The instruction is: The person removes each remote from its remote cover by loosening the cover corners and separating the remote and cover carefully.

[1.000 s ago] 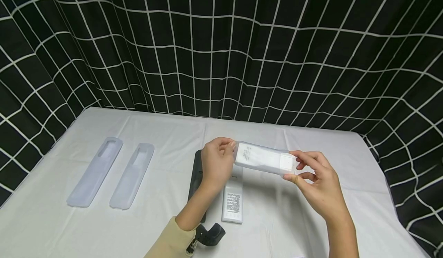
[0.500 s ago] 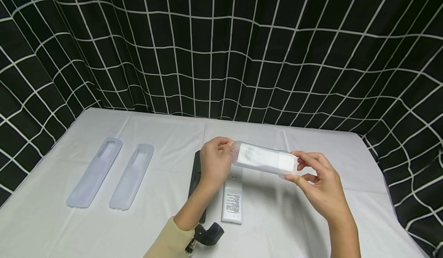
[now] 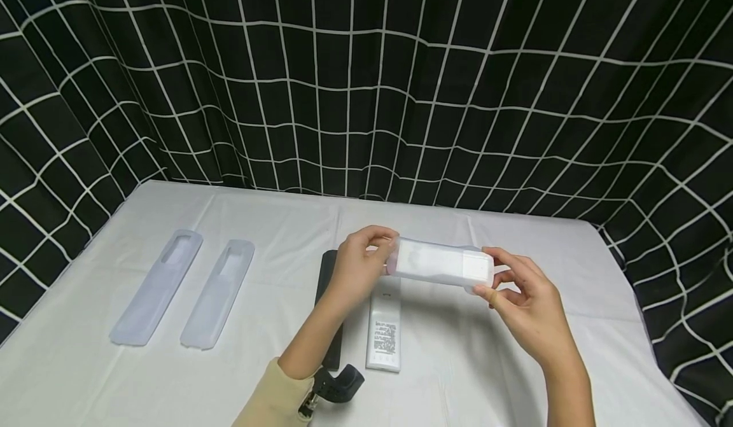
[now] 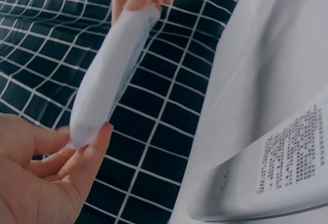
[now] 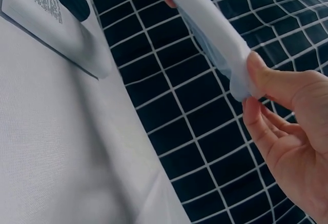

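A white remote control (image 3: 429, 261) in a translucent silicone cover (image 3: 473, 289) is held above the table between both hands. My left hand (image 3: 361, 265) pinches the cover's left end, thumb against fingers. At the opposite end, my right hand (image 3: 529, 306) grips the cover's edges between thumb and fingertips. In both wrist views the covered remote (image 4: 102, 75) appears edge-on, spanning from one hand to the other. Below the hands, another white remote control (image 3: 384, 341) lies on the cloth with its printed label up. Beside it is a long black object (image 3: 326, 274), partly hidden by my left arm.
Two empty translucent covers, one farther left (image 3: 157, 287) and one nearer (image 3: 219, 293), lie on the white tablecloth (image 3: 275, 325). A black grid-patterned curtain (image 3: 366, 83) hangs behind and at the sides. A black wrist mount (image 3: 340, 385) sticks out from the left sleeve.
The left hand has shifted slightly right along the cover's end. The held remote has tilted, so its printed text is washed out now. The right hand has barely moved.
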Demonstrator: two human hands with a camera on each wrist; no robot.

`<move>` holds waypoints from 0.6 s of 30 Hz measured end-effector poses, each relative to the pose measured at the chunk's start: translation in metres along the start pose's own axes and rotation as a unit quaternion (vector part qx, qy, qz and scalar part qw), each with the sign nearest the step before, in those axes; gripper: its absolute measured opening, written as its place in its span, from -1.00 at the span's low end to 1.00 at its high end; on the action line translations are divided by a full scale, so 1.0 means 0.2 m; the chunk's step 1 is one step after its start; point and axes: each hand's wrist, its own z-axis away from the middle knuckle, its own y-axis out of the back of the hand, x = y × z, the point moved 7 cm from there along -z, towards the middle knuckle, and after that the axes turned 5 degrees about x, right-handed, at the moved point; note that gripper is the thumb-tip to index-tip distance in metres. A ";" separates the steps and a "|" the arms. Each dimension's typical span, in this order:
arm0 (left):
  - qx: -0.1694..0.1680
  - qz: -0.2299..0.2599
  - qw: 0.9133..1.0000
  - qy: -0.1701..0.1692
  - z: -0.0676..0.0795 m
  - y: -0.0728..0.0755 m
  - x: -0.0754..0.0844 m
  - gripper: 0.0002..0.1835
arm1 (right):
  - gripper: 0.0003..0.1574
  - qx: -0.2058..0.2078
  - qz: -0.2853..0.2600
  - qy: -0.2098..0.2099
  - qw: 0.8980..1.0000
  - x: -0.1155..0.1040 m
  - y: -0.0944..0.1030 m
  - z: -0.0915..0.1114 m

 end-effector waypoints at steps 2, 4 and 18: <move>-0.016 0.013 1.000 0.001 0.00 0.00 0.00 -0.78 | -0.28 0.000 0.001 -0.001 1.000 0.00 0.00 0.00; -0.032 0.028 0.999 0.005 -0.01 -0.01 0.00 -0.75 | -0.28 -0.001 -0.001 -0.002 1.000 0.00 0.00 0.00; -0.096 0.095 0.990 0.037 -0.02 -0.02 -0.02 -0.75 | -0.25 -0.005 -0.122 -0.013 0.992 0.03 0.01 -0.01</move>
